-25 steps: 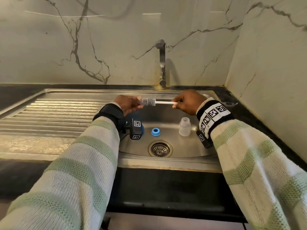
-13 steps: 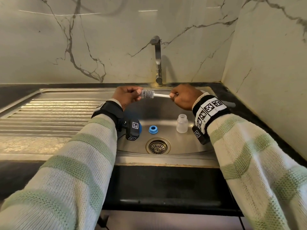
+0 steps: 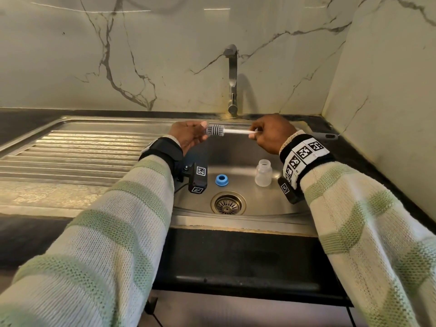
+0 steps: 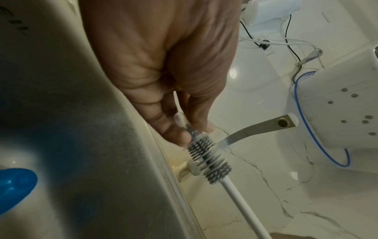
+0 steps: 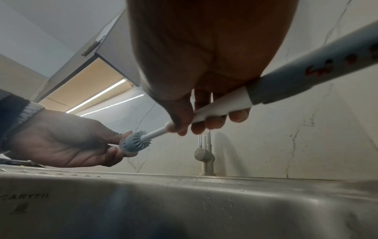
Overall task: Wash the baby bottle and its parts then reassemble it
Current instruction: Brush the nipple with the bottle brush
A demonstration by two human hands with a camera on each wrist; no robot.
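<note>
Gripping brush (image 3: pixel 215 130) handle, right hand (image 3: pixel 271 133); left fingers (image 4: pixel 175 134) pinching nipple (image 4: pixel 181 120), wrist-view only.

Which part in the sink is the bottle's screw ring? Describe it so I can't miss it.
Look into the steel sink, below the tap. Just above the round drain lies the ring, left of the clear bottle and apart from it. It is the only bright blue thing there: low, round, open in the middle.
</note>
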